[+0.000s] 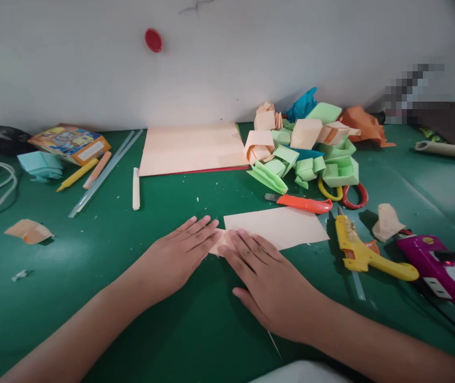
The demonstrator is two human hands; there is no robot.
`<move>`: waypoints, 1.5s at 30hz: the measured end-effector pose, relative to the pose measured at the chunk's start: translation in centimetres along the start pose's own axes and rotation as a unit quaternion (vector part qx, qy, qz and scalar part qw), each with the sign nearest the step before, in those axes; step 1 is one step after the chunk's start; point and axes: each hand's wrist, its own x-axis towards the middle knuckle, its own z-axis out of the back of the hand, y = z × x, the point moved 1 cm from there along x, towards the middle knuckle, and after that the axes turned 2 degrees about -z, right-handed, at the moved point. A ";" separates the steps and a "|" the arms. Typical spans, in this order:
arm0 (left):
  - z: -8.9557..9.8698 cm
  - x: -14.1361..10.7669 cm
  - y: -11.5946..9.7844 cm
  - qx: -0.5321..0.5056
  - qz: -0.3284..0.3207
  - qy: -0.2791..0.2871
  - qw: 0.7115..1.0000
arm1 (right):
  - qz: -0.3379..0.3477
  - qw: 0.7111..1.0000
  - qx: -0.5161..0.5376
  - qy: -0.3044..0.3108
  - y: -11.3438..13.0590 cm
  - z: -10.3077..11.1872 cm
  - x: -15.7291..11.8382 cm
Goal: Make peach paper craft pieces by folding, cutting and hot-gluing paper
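A small piece of peach paper (216,247) lies on the green table, mostly covered by my hands, so its folds are hidden. My left hand (179,258) rests flat over its left side with the fingers stretched out. Across its right part, my right hand (265,279) presses with spread fingers, the thumb held apart. Just behind my right hand lies a flat peach paper sheet (279,229). An orange box cutter (303,203) sits along the back edge of that sheet.
Folded green and peach paper pieces (303,143) are heaped at the back right, near scissors (355,196). A yellow glue gun (365,252) and a purple power strip (438,266) lie to the right. Peach sheets (191,149), glue sticks (108,173) and a crayon box (70,142) stand back left.
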 end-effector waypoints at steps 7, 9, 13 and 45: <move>1.2 0.1 0.2 -0.057 0.002 0.077 0.995 | 0.003 1.000 0.026 0.001 -0.2 0.3 0.1; 1.6 0.1 0.2 -0.056 0.010 0.084 0.995 | 0.006 1.000 0.030 0.004 -0.3 0.4 0.0; 1.5 0.0 0.1 -0.051 0.025 0.072 0.996 | 0.014 0.999 0.034 0.022 -0.9 0.9 -0.3; 5.2 0.0 -3.5 0.025 0.071 -0.099 0.992 | -0.272 0.858 0.415 -0.134 -5.2 1.5 0.3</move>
